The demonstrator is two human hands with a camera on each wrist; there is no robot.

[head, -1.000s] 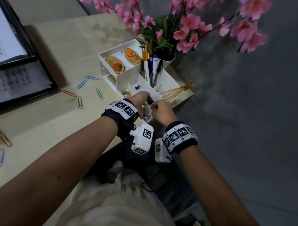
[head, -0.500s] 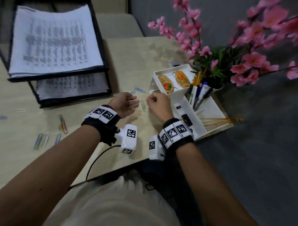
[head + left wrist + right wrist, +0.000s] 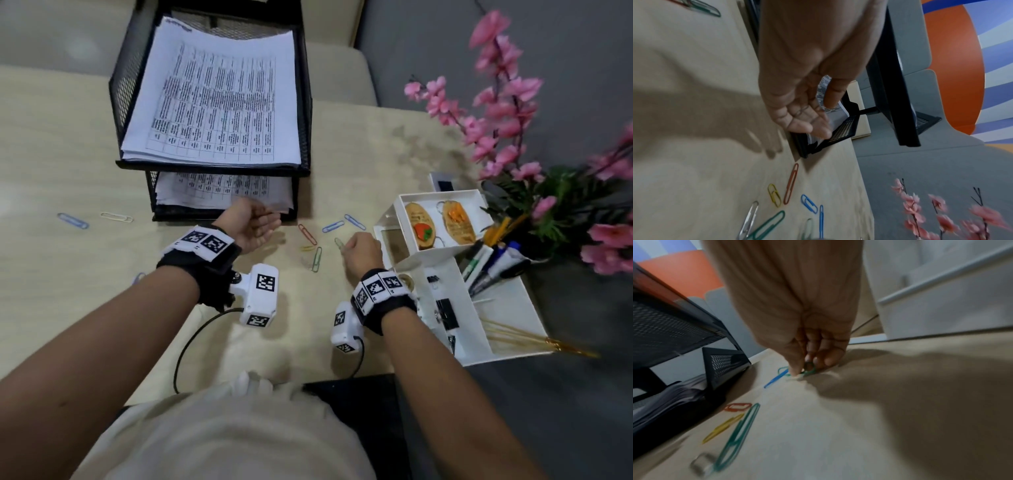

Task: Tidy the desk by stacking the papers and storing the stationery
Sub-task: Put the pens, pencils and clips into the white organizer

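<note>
Several coloured paper clips lie on the desk between my hands, among them a red one (image 3: 307, 234), a long green one (image 3: 317, 259) and two blue ones (image 3: 333, 226). My right hand (image 3: 344, 248) is down on the desk beside the white organiser (image 3: 445, 260), thumb and fingertips pinching a small green paper clip (image 3: 809, 369) that still touches the surface. My left hand (image 3: 267, 222) hovers palm-up with relaxed fingers and holds nothing, just in front of the lower tier of the black mesh paper tray (image 3: 301, 102); the left wrist view shows the same left hand (image 3: 813, 123).
Printed sheets (image 3: 219, 102) fill both tray tiers. The organiser holds pens (image 3: 493, 263), wooden tags (image 3: 423, 226) and binder clips (image 3: 447, 313). A pink flower plant (image 3: 534, 192) stands behind it. More clips, blue (image 3: 73, 221) and white (image 3: 116, 217), lie far left. The desk's front edge is near my body.
Both hands left the organiser and moved left to the loose clips. The right hand dropped onto the green clip and closed on it; the left hand turned palm-up near the tray.
</note>
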